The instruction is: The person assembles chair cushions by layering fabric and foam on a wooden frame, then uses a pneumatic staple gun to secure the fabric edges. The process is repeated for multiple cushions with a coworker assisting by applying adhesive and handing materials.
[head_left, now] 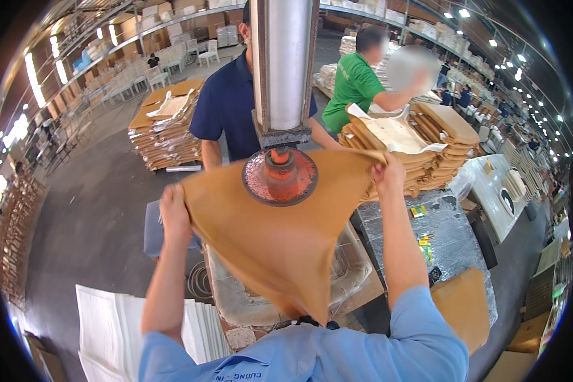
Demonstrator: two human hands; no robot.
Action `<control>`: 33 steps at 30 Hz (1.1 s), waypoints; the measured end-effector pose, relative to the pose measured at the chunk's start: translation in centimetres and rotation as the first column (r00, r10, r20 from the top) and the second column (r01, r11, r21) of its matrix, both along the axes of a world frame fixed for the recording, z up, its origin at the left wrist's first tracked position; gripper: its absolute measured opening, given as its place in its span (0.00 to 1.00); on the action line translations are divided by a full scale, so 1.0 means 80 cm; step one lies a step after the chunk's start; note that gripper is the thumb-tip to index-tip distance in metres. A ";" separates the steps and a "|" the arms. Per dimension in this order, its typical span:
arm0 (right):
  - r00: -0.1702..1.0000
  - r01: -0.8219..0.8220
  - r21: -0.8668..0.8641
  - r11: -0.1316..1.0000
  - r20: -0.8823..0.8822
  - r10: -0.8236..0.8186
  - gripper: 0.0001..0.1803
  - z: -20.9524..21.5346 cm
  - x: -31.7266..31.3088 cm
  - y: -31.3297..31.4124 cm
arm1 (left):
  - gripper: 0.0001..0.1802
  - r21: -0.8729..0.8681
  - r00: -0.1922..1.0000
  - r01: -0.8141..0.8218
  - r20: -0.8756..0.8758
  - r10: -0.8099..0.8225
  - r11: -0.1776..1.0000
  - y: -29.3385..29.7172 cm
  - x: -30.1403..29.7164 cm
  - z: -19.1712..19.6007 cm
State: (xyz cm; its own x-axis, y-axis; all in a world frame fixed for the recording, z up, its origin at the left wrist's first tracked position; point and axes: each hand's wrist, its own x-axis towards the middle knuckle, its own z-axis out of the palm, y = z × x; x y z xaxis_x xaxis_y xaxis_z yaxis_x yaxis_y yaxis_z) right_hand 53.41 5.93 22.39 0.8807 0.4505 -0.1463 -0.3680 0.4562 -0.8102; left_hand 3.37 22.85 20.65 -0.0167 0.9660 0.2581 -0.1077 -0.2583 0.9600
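Note:
A large sheet of tan leather-like material (pixel 267 235) is stretched between my two hands in front of my chest. My left hand (pixel 174 209) is closed on its left edge, and my right hand (pixel 388 175) pinches its far right corner. The near part of the sheet hangs down in folds toward my waist. Below it, a pale padded frame or mold (pixel 350 280) shows only around its edges. A round red press disc (pixel 280 177) on a metal column (pixel 286 63) stands over the far part of the sheet; whether they touch I cannot tell.
A person in a dark blue shirt (pixel 226 102) stands opposite, behind the column. Another in green (pixel 356 83) is by stacked tan pieces (pixel 452 121). At right is a plastic-covered table (pixel 395 223) with a tan piece (pixel 465 305); white sheets (pixel 108 325) stand at lower left.

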 end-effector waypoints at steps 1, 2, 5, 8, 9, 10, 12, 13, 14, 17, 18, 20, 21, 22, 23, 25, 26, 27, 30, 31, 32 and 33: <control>0.999 -0.029 0.004 1.000 0.029 0.029 0.03 0.016 0.010 0.026 | 0.17 -0.016 0.991 -0.052 -0.122 0.050 0.998 0.027 0.001 0.029; 0.996 -0.084 0.045 0.995 0.032 0.083 0.04 0.040 0.010 0.059 | 0.18 0.173 0.968 -0.100 -0.210 0.136 0.980 0.058 -0.014 0.070; 0.976 -0.175 0.043 0.984 0.139 0.168 0.06 0.110 0.030 0.113 | 0.22 0.301 0.877 -0.178 -0.384 0.290 0.937 0.114 -0.010 0.166; 0.956 -0.167 0.037 0.985 0.252 0.152 0.08 0.178 0.038 0.143 | 0.23 0.354 0.857 -0.182 -0.400 0.324 0.917 0.139 -0.005 0.223; 0.955 -0.186 0.040 0.982 0.245 0.171 0.08 0.185 0.032 0.153 | 0.22 0.398 0.858 -0.173 -0.388 0.337 0.901 0.146 -0.011 0.249; 0.952 -0.207 0.048 0.977 0.241 0.190 0.09 0.198 0.025 0.159 | 0.22 0.447 0.859 -0.166 -0.372 0.352 0.879 0.151 -0.022 0.280; 0.941 -0.225 0.022 0.974 0.265 0.212 0.10 0.220 0.019 0.164 | 0.22 0.470 0.871 -0.156 -0.350 0.346 0.869 0.159 -0.036 0.296; 0.939 -0.235 0.008 0.972 0.260 0.225 0.10 0.226 0.025 0.162 | 0.22 0.464 0.863 -0.150 -0.369 0.345 0.873 0.161 -0.036 0.302; 0.938 -0.246 -0.004 0.969 0.252 0.239 0.10 0.228 0.031 0.161 | 0.22 0.460 0.853 -0.144 -0.390 0.345 0.876 0.161 -0.036 0.306; 0.916 -0.287 -0.101 0.953 0.262 0.304 0.10 0.219 0.040 0.162 | 0.21 0.460 0.812 -0.121 -0.463 0.354 0.880 0.157 -0.043 0.296; 0.909 -0.303 -0.122 0.945 0.260 0.325 0.09 0.213 0.043 0.162 | 0.20 0.432 0.823 -0.096 -0.473 0.316 0.897 0.154 -0.046 0.286; 0.898 -0.323 -0.165 0.932 0.259 0.357 0.07 0.194 0.054 0.157 | 0.20 0.377 0.844 -0.037 -0.484 0.231 0.925 0.150 -0.047 0.255; 0.912 -0.315 -0.149 0.937 0.227 0.343 0.07 0.181 0.057 0.156 | 0.20 0.350 0.853 0.005 -0.490 0.179 0.937 0.147 -0.048 0.241; 0.916 -0.321 -0.155 0.934 0.200 0.348 0.07 0.166 0.056 0.155 | 0.20 0.330 0.853 0.041 -0.504 0.139 0.943 0.145 -0.055 0.231; 0.923 -0.316 -0.170 0.933 0.174 0.344 0.06 0.148 0.061 0.150 | 0.20 0.302 0.854 0.087 -0.513 0.085 0.949 0.142 -0.053 0.217; 0.913 -0.356 -0.193 0.915 0.138 0.384 0.06 0.121 0.075 0.130 | 0.18 0.237 0.822 0.111 -0.567 0.045 0.965 0.126 -0.052 0.178; 0.916 -0.352 -0.220 0.910 0.118 0.383 0.07 0.100 0.063 0.124 | 0.18 0.205 0.781 0.131 -0.624 0.027 0.970 0.116 -0.064 0.156; 0.922 -0.349 -0.241 0.906 0.083 0.378 0.08 0.067 0.051 0.111 | 0.17 0.168 0.723 0.155 -0.691 0.004 0.973 0.105 -0.070 0.138; 0.914 -0.389 -0.246 0.888 0.018 0.406 0.07 -0.002 0.065 0.031 | 0.14 0.089 0.713 0.261 -0.689 -0.130 0.961 0.051 -0.088 0.064; 0.919 -0.385 -0.276 0.881 -0.028 0.393 0.07 -0.035 0.061 -0.004 | 0.12 0.041 0.708 0.276 -0.684 -0.175 0.960 0.019 -0.085 0.023; 0.920 -0.378 -0.291 0.879 -0.015 0.391 0.06 -0.068 0.042 -0.035 | 0.11 0.023 0.718 0.228 -0.679 -0.152 0.973 -0.017 -0.097 -0.009; 0.919 -0.378 -0.297 0.877 -0.006 0.394 0.06 -0.103 0.018 -0.065 | 0.10 0.012 0.721 0.174 -0.682 -0.119 0.985 -0.055 -0.115 -0.033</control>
